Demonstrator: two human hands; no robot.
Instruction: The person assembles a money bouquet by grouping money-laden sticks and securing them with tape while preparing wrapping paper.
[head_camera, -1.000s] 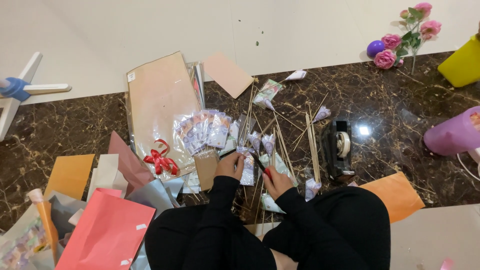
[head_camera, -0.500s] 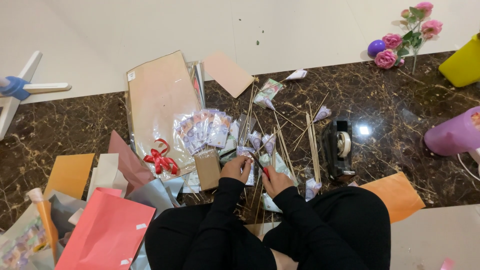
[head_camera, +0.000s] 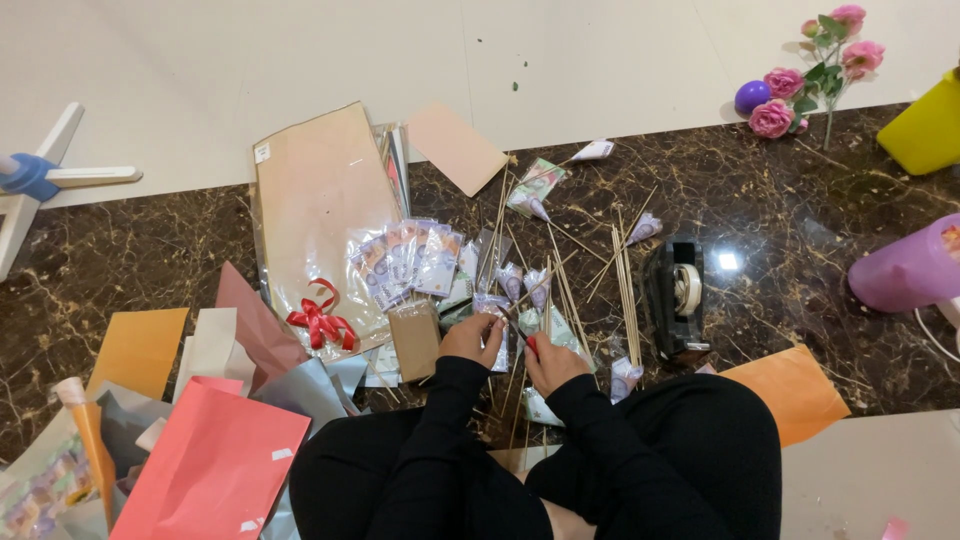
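While both hands, left hand (head_camera: 472, 338), right hand (head_camera: 551, 362), pinch a folded banknote (head_camera: 497, 310), tape dispenser (head_camera: 676, 297) holding tape roll (head_camera: 687, 287)

This looks like a room in a home, used for craft work on the floor. The floor (head_camera: 820, 230) is polished dark brown marble with a pale tiled strip beyond it, and a person sits directly on it. Wrapping sheets (head_camera: 320, 200), coloured paper bags (head_camera: 205, 465), a red ribbon bow (head_camera: 320, 322), thin wooden sticks (head_camera: 628, 290) and a black tape dispenser (head_camera: 678, 298) lie scattered about. Pink artificial roses (head_camera: 800, 85) lie at the far edge.
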